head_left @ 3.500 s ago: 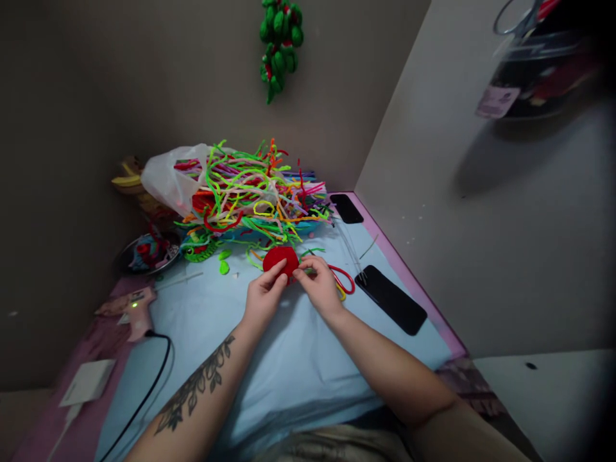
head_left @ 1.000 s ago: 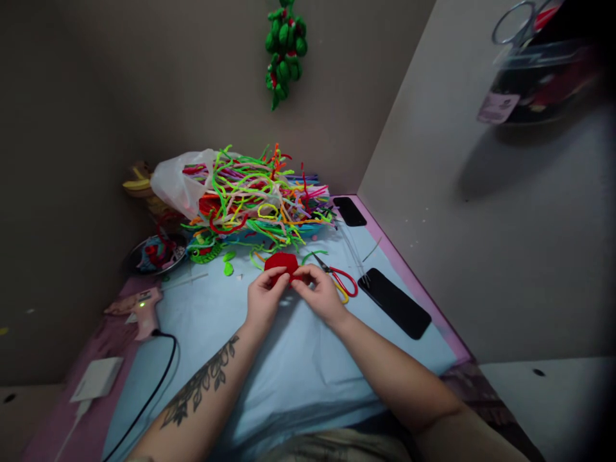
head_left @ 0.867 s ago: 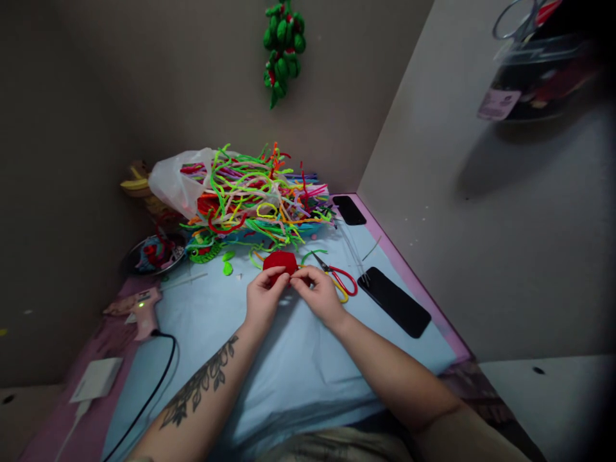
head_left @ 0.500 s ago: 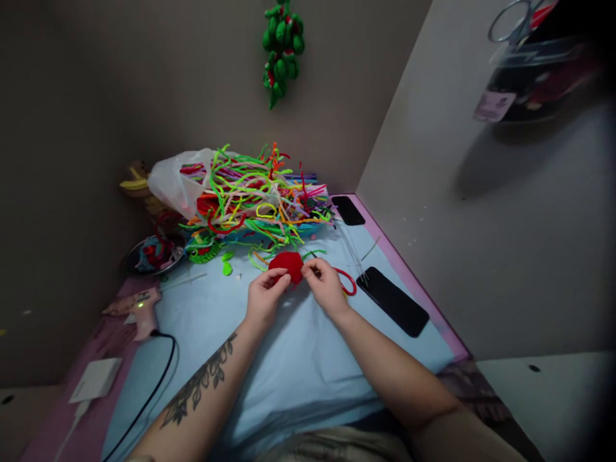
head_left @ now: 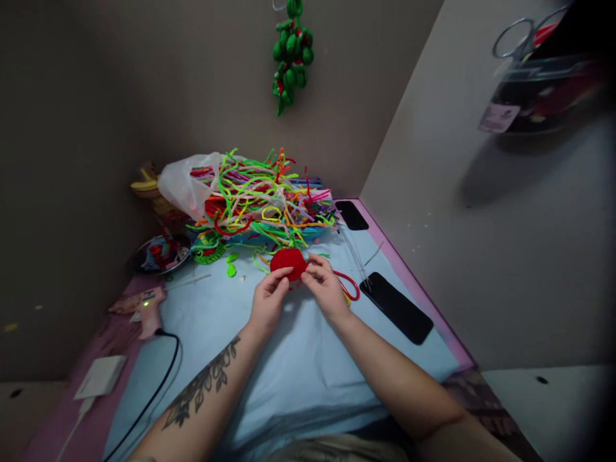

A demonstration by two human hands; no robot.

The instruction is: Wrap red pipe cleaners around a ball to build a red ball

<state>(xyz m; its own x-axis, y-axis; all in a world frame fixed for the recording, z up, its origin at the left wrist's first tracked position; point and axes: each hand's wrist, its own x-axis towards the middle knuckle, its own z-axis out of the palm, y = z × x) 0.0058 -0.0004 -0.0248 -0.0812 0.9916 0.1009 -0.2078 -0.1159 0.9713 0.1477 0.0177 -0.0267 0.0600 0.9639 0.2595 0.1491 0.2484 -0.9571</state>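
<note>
Solid red fills the round piece [head_left: 289, 262] between the fingers [head_left: 280, 275], over a pale blue cover [head_left: 293, 359]. Nearer than the fingers, a dark leafy tattoo [head_left: 198, 390] patterns the left forearm [head_left: 219, 391]. Beyond the fingers, tangled strands [head_left: 255, 199] mix lime, green, red, orange, pink and purple. Right of them: a red scissor loop [head_left: 357, 290], then a black slab [head_left: 397, 308]; well left, a pink glue gun [head_left: 150, 314].

Around twelve o'clock we have a brownish-grey wall [head_left: 356, 90], darkening toward nine; a paler grey wall [head_left: 423, 167] runs from one o'clock to three, bearing a broad soft shadow [head_left: 474, 186]; a pink-edged table [head_left: 96, 417] spreads below, mostly under a pale blue cloth [head_left: 289, 372] at six; at four we see a pale surface [head_left: 539, 404], floor or ledge, we cannot tell; our light is dim.
</note>
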